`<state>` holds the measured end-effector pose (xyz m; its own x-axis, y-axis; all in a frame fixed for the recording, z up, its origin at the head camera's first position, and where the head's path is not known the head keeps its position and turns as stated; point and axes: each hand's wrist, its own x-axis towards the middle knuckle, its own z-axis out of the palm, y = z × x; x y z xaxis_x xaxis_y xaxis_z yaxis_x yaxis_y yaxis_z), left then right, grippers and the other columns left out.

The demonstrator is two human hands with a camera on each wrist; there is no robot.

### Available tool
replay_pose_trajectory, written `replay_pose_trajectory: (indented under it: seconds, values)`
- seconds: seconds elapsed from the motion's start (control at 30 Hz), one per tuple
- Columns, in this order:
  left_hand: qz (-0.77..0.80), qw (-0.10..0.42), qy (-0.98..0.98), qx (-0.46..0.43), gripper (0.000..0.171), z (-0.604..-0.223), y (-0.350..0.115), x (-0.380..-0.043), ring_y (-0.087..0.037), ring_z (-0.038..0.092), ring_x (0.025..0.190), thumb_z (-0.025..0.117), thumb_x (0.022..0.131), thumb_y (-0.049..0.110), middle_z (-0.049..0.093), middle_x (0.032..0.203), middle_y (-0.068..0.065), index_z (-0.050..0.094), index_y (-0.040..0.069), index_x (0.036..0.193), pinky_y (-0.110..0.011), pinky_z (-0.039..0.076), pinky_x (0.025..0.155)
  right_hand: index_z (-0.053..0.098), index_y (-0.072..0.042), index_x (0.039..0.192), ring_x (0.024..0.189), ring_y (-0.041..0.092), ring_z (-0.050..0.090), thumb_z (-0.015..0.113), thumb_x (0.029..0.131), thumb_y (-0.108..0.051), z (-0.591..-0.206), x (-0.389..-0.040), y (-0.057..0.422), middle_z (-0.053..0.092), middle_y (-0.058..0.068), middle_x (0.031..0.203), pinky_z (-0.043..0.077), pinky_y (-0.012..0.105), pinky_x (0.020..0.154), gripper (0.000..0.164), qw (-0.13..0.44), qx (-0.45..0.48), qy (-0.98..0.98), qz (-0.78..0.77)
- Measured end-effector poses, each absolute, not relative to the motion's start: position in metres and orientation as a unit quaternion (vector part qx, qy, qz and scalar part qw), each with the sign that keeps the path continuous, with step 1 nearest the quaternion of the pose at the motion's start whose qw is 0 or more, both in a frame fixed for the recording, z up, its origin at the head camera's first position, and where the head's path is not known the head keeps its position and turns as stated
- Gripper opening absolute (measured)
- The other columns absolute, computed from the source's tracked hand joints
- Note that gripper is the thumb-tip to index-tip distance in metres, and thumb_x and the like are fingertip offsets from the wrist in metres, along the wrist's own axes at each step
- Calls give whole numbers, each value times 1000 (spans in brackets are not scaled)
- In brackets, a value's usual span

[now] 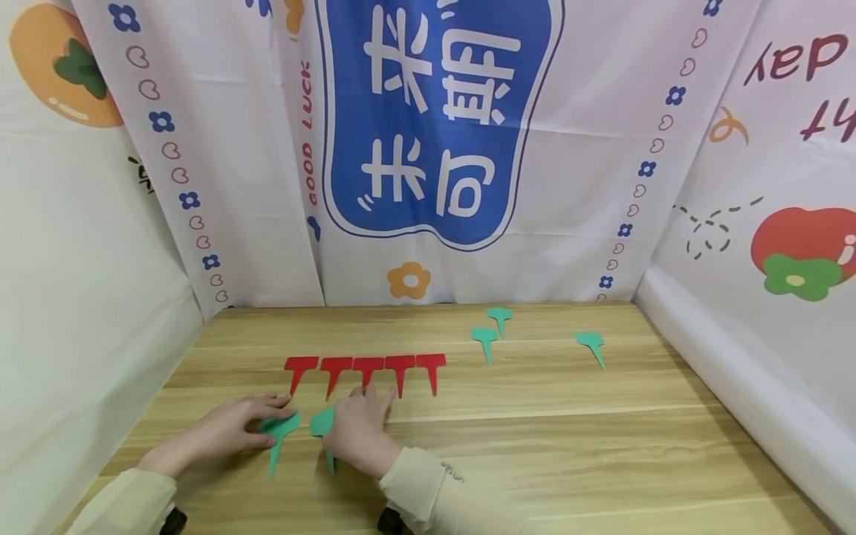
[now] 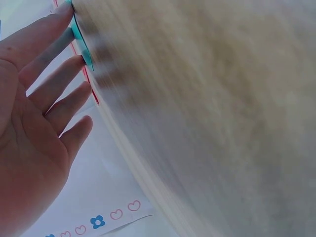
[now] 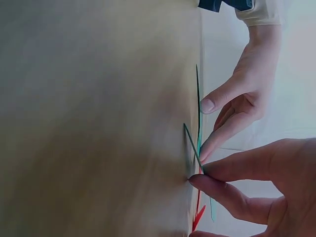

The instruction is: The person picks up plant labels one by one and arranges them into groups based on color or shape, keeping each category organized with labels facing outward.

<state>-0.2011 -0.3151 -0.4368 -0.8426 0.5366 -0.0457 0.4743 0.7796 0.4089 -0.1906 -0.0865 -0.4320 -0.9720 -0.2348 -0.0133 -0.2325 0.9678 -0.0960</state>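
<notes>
Reds [image 1: 368, 363] look done; your right hand [image 1: 360, 431] pinches one green tag [image 1: 321, 423], left hand's [image 1: 234, 427] spread fingers touch another [image 1: 286, 426]; three [image 1: 484, 336] remain toward two o'clock.

Right grip [image 3: 291, 182] pinches a tilted green tag [image 3: 194, 148]; left grip [image 3: 251, 81] touches another tag [image 3: 198, 94].

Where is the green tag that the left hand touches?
In the head view, the green tag is at lower left, by the left hand, just below the leftmost red tag.

Wood-grain table [image 1: 568, 438], white printed cloth [image 1: 582, 186], orange flower print [image 1: 409, 281]
</notes>
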Motion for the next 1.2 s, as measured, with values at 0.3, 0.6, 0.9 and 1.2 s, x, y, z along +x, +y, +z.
replay_pose_trajectory:
  seconds: [0.3, 0.6, 0.9, 1.2]
  values:
    - [199, 79, 939, 267, 51, -437, -315, -201, -42, 40, 132, 71, 82, 37, 49, 142, -10, 61, 19, 129, -62, 36, 100, 64, -18, 64, 128, 26, 45, 71, 75, -44, -432, -191, -92, 59, 2, 128, 26, 65, 104, 29, 20, -105, 993, -54]
    - [204, 87, 939, 263, 51, -437, -315, -201, -43, 38, 133, 71, 82, 37, 49, 143, -11, 61, 19, 129, -64, 34, 100, 70, -19, 75, 125, 25, 46, 72, 73, -46, -433, -189, -98, 59, 2, 126, 28, 62, 105, 27, 16, -98, 993, -70]
    - [205, 89, 938, 265, 51, -436, -315, -200, -43, 37, 133, 70, 83, 36, 48, 143, -11, 60, 18, 130, -64, 34, 100, 68, -18, 70, 127, 26, 44, 72, 75, -46, -432, -188, -98, 59, 4, 127, 27, 62, 105, 29, 15, -97, 991, -95]
    - [205, 87, 939, 261, 52, -437, -315, -200, -43, 37, 134, 71, 82, 37, 48, 143, -11, 60, 19, 130, -65, 32, 101, 72, -18, 81, 124, 25, 45, 71, 75, -48, -433, -189, -101, 59, 3, 126, 29, 59, 103, 31, 10, -94, 993, -70]
